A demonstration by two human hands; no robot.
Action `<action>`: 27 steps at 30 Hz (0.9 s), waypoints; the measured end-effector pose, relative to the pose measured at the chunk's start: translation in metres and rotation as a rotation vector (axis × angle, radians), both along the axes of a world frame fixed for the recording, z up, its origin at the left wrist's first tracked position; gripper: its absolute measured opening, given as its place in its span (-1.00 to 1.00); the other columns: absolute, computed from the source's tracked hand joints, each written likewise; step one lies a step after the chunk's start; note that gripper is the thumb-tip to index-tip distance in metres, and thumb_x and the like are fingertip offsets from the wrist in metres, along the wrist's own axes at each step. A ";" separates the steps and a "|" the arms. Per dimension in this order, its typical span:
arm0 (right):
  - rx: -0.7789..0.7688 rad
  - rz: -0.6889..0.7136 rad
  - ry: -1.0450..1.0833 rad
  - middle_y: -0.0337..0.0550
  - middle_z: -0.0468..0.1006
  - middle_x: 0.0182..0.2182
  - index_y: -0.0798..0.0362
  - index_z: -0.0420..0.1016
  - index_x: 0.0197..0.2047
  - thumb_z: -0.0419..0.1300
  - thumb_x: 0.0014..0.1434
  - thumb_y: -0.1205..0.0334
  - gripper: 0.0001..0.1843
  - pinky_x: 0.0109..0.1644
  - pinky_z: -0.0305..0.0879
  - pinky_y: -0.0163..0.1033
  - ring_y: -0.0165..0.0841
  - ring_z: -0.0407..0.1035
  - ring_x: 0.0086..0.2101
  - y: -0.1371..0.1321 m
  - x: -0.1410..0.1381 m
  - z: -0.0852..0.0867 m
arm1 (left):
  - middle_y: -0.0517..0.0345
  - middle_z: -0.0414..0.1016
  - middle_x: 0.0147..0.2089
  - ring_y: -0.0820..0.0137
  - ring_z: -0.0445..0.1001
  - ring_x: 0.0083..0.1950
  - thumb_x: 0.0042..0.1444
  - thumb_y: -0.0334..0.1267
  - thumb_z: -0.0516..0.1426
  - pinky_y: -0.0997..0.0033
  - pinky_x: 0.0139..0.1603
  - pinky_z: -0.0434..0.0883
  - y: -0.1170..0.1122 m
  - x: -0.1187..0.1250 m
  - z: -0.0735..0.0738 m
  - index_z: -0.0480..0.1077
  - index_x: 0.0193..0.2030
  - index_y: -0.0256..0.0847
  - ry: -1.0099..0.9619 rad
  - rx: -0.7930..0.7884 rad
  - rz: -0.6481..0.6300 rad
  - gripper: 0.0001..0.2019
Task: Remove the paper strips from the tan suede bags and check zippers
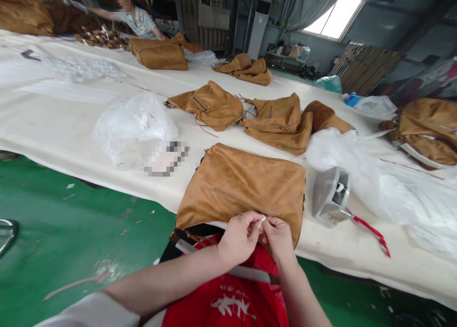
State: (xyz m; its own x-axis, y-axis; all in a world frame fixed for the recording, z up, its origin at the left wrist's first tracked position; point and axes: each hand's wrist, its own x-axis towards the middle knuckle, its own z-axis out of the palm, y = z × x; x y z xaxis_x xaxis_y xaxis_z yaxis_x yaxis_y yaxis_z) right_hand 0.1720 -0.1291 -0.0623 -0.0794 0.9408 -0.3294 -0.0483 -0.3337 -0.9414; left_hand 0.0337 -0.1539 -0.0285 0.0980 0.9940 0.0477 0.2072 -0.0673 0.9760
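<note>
A tan leather-look bag lies flat at the table's near edge, its lower side overhanging towards my lap. A zip runs slantwise across its face. At the zip's right end, my left hand pinches a small pale strip between thumb and fingers. My right hand is closed at the same strip from the other side, fingertips almost touching the left ones. The zip's pull is hidden by my fingers.
Right of the bag stands a grey tape dispenser with a red ribbon. Clear plastic bags lie to the left, more plastic to the right. Several tan bags lie beyond. Across the table, a person reaches towards brown goods.
</note>
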 end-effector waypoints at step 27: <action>0.087 0.163 0.000 -0.45 0.17 -0.80 0.07 0.41 -0.45 0.21 0.16 -0.10 -0.62 -0.67 -0.22 -0.37 -0.59 -0.11 -0.76 -0.012 0.004 0.022 | 0.12 0.53 -0.35 0.38 0.46 -0.32 0.21 -0.23 0.07 0.43 -0.27 0.35 0.016 -0.017 0.014 0.49 -0.37 -0.18 0.344 0.135 -0.009 -0.79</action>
State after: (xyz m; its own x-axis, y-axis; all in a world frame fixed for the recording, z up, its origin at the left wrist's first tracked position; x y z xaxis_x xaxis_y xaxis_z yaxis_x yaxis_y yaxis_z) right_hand 0.1757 -0.1415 -0.0405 -0.2336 0.9403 -0.2476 0.0000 -0.2547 -0.9670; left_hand 0.0165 -0.1383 -0.0145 0.1399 0.9800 0.1413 0.5203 -0.1941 0.8316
